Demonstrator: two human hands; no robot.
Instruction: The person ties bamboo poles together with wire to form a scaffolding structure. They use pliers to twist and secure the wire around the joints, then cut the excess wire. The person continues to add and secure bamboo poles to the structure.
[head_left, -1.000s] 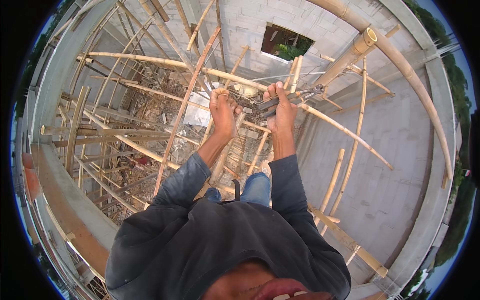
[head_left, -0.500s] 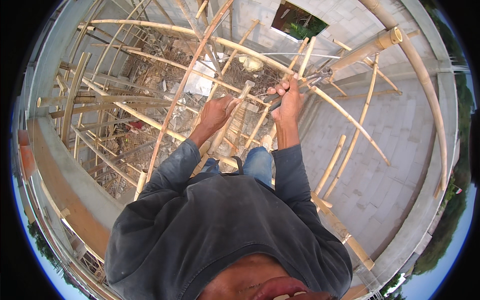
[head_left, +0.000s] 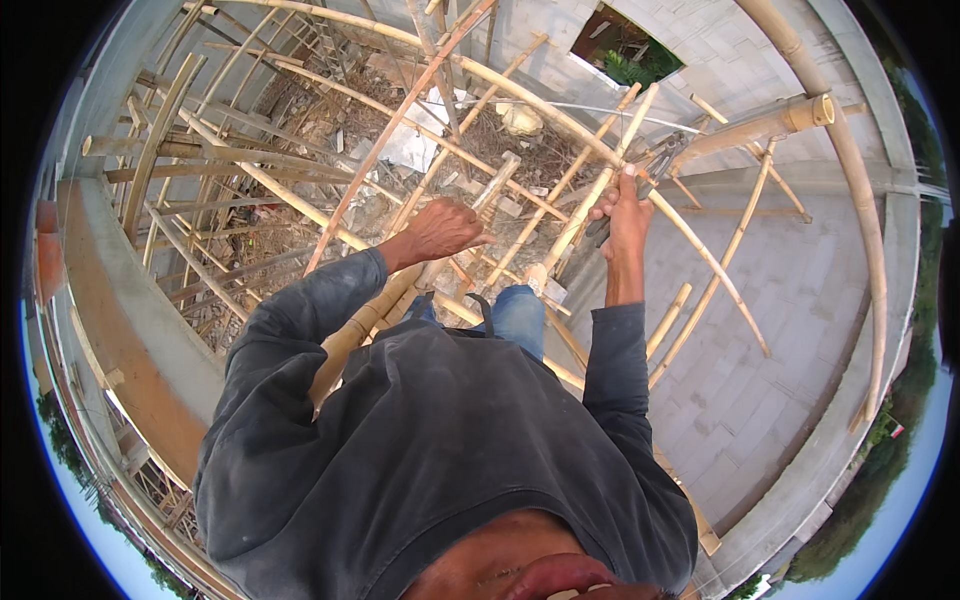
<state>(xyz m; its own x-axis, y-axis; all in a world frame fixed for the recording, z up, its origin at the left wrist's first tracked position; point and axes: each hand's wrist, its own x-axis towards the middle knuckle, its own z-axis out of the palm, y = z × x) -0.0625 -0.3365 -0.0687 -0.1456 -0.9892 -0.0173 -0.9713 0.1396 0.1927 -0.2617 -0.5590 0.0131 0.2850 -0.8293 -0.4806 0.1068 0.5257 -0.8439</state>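
right hand (head_left: 625,212) palm hidden | pliers (head_left: 648,170) handles covered | wire ends blurred

The person wears a dark grey long-sleeved sweatshirt (head_left: 440,450), its sleeves pushed up the forearms, and blue jeans (head_left: 520,315).

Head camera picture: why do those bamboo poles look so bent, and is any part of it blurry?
Head view: the fisheye lens bows the straight bamboo poles toward the round black rim; soft, even daylight, no hard shadows or glare; the right hand and pliers are sharp, while the face at the bottom edge is too near to be crisp.
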